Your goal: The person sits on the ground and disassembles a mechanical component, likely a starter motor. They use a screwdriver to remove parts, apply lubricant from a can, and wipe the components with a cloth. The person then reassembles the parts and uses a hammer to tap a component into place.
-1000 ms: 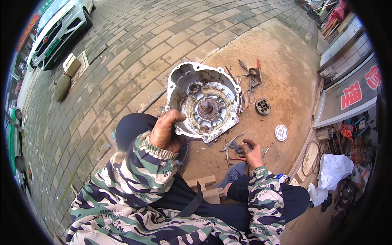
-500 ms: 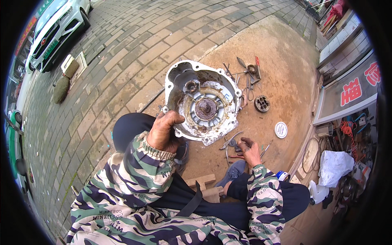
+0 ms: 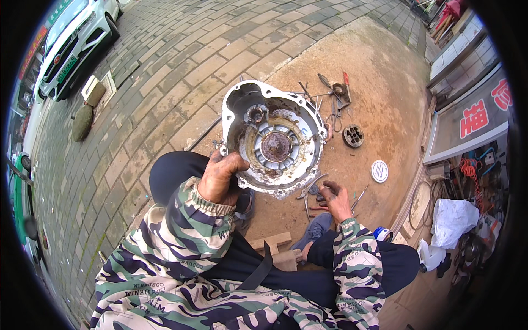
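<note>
My left hand (image 3: pixel 220 176) grips the near left rim of a grey cast-metal housing (image 3: pixel 302 159), with the thumb over the edge and the other fingers hidden beneath. The housing is held up with its open side facing me. Inside are a round brown hub (image 3: pixel 276 147), a small bearing seat (image 3: pixel 256 114) and dark greasy dirt. My right hand (image 3: pixel 336 199) is apart from the housing, to its near right, with fingers curled in; what they hold, if anything, is too small to name. Close by are pliers with red handles (image 3: pixel 318 208) and small dark parts (image 3: pixel 313 190).
Tools (image 3: pixel 341 91) and a round part with holes (image 3: pixel 353 135) lie on the concrete beyond the housing. A white round lid (image 3: pixel 379 171) is to the right. Wooden blocks (image 3: pixel 269 242) sit between my legs. A cluttered doorway (image 3: pixel 467 187) borders the right; a white car (image 3: pixel 82 44) stands far left.
The housing has tilted slightly in my left hand, so its inside wall and hub show at a different angle. My right hand has barely moved.
</note>
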Demonstrator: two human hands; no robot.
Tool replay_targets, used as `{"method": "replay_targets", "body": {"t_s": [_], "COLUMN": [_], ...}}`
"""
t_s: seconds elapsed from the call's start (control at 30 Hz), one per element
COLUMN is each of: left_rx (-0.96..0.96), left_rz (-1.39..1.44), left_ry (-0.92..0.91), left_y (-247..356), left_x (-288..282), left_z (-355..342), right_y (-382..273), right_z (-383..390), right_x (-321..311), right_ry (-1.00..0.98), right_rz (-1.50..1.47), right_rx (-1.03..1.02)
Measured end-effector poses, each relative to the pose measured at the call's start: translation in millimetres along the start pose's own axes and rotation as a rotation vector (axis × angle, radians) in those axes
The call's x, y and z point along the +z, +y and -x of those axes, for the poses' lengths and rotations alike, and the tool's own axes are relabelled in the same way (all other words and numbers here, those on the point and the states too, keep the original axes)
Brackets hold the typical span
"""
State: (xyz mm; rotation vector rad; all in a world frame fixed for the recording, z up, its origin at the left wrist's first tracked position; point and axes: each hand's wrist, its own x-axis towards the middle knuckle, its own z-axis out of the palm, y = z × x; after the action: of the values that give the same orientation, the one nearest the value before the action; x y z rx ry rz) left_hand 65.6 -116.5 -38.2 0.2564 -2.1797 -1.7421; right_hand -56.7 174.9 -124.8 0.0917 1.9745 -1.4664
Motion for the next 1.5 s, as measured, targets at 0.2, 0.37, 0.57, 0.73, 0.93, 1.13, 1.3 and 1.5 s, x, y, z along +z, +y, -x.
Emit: {"method": "replay_targets", "body": {"t_s": [0.2,0.37,0.57,0.73,0.93,1.13,1.3,1.5], "left_rx": [-0.475,-0.477,-0.285,-0.255,-0.301,-0.326,-0.343,-0.237], "left_rz": [0.95,1.254,1.654,1.632,1.761,1.741,1.698,1.637], "left_ry": [0.202,0.027,-0.149,-0.17,-0.17,-0.25,-0.34,-0.234], "left_y": [39.6,40.2,54.3,62.7,40.2,32.0,23.5,47.6], "left_x": [13.0,7.7,8.7,4.1,-5.5,-11.1,-17.0,-7.5], "left_z": [-8.1,-14.7,-14.6,-14.0,-2.9,-1.2,-5.2,-5.4], "right_y": [13.0,17.2,30.2,39.9,33.6,25.1,29.2,14.7], "right_z": [-7.7,-12.2,-23.8,-28.0,-24.8,-20.0,-23.1,-15.1], "right_x": [-4.0,-6.0,-9.0,-10.6,-9.4,-10.7,-11.4,-10.8], "right_ry": [-0.012,0.012,0.053,0.095,0.133,0.142,0.142,0.118], "right_rz": [-0.03,0.003,0.09,0.043,0.078,0.102,0.102,0.073], "right_rx": [0.001,-0.033,-0.159,-0.155,-0.224,-0.235,-0.232,-0.201]}}
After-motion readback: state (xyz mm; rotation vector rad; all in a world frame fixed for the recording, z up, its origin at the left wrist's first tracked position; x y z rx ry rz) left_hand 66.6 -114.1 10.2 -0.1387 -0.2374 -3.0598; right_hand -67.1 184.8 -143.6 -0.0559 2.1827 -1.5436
